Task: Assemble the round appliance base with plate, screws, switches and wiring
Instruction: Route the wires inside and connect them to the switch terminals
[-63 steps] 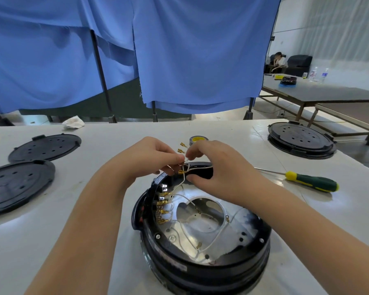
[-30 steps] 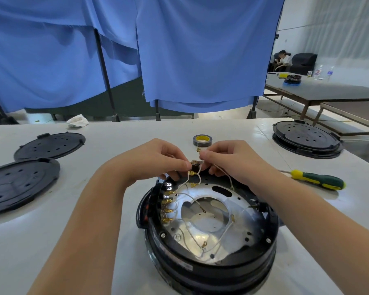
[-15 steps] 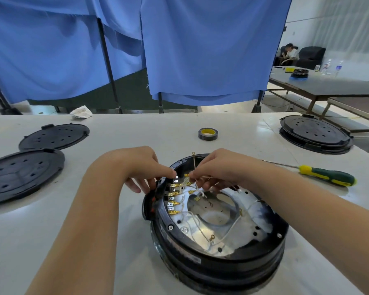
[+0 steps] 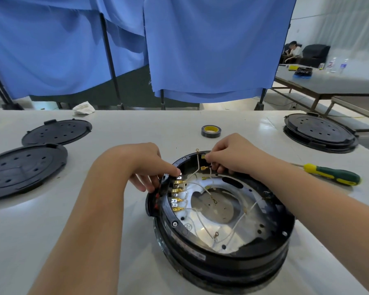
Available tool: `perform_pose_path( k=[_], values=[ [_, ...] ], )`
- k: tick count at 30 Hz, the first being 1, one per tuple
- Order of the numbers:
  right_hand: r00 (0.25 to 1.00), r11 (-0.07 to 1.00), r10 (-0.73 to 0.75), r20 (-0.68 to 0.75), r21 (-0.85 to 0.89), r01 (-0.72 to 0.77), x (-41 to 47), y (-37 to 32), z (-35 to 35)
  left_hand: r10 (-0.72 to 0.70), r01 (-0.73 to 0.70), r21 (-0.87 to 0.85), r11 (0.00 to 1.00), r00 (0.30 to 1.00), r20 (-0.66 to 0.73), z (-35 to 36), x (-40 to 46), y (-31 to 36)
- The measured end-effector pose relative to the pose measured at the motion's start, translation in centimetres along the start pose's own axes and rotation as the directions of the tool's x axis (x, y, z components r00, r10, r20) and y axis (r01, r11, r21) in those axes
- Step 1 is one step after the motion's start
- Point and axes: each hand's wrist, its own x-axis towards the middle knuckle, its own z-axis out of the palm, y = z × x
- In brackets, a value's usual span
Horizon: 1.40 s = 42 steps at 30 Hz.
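The round black appliance base lies open side up on the white table, a shiny metal plate inside it. White wires with brass terminals cross the plate. A row of switch terminals lines the base's left inner wall. My left hand rests on the base's left rim, its forefinger tip touching the top terminal. At the far rim my right hand pinches a small brass-tipped wire end. Its fingertips hide what sits below.
Two black perforated covers lie at the left. A roll of black tape is behind the base. A green and yellow screwdriver lies at the right. Another assembled base stands far right. Blue curtains hang behind the table.
Both hands have come down from above the base to its rim. The left hand has let go of the wires and moved to the switch terminals; the right has shifted toward the far rim.
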Motion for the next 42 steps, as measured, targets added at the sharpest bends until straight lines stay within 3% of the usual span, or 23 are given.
perform_pose_path(
  k=[7,16,42],
  values=[
    [0.968,0.972,0.139,0.211,0.159,-0.174,-0.3,-0.9,1.1,0.008,-0.008,-0.001,1.0,1.0,0.001,-0.1,0.0,0.0],
    [0.885,0.938,0.201,0.419,0.177,-0.297,-0.4,-1.0,2.6,0.019,-0.019,-0.017,1.0,1.0,0.008,0.0,-0.3,0.3],
    [0.887,0.94,0.166,0.43,0.204,-0.275,0.2,-0.2,3.5,0.053,-0.052,-0.069,0.996,0.999,0.012,0.2,0.1,0.3]
  ],
)
